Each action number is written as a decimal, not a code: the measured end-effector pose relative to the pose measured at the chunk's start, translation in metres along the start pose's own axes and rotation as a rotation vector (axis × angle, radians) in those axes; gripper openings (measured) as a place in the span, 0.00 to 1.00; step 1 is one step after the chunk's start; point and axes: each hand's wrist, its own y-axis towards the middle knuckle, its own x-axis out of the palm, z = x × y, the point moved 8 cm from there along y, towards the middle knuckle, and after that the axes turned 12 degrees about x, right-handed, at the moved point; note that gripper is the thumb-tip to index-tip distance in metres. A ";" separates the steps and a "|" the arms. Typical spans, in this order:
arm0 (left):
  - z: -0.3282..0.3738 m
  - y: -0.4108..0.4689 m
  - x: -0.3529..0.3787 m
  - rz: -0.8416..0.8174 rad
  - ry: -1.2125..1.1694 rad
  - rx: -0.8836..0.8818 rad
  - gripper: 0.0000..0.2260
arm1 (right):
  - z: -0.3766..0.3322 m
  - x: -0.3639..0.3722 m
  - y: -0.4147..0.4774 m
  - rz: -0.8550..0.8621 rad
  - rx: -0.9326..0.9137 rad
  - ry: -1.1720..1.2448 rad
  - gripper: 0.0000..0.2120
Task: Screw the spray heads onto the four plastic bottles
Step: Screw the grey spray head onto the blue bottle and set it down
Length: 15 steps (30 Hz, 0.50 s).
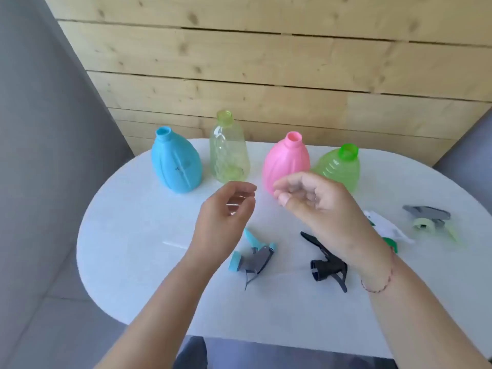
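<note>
Open-necked bottles stand in a row at the back of the white table (pixel 138 275): a blue bottle (pixel 175 166), a clear yellow bottle (pixel 229 153), a pink bottle (pixel 286 161) and a green bottle (pixel 339 166). Loose spray heads lie nearer me: a blue-and-grey head (pixel 254 259), a black head (pixel 326 265), a white-and-green head (pixel 386 233) partly behind my right wrist, and a grey-and-yellow head (pixel 428 219). My left hand (pixel 226 217) and my right hand (pixel 311 201) hover above the table with curled fingers, holding nothing.
A thin clear dip tube (pixel 175 245) lies on the table left of the blue-and-grey head. A wooden plank wall (pixel 266 75) rises behind the table. A grey panel (pixel 40 155) stands to the left, and grey floor shows below.
</note>
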 end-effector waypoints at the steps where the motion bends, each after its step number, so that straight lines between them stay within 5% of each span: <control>1: -0.001 -0.004 0.004 -0.017 0.005 0.025 0.08 | 0.004 0.006 -0.002 -0.014 -0.021 -0.039 0.07; 8: -0.006 -0.036 0.004 -0.215 0.273 0.137 0.10 | 0.029 0.024 -0.025 -0.004 -0.011 -0.283 0.07; 15: -0.032 -0.071 0.001 -0.468 0.602 0.093 0.22 | 0.056 0.028 -0.063 0.068 0.093 -0.284 0.09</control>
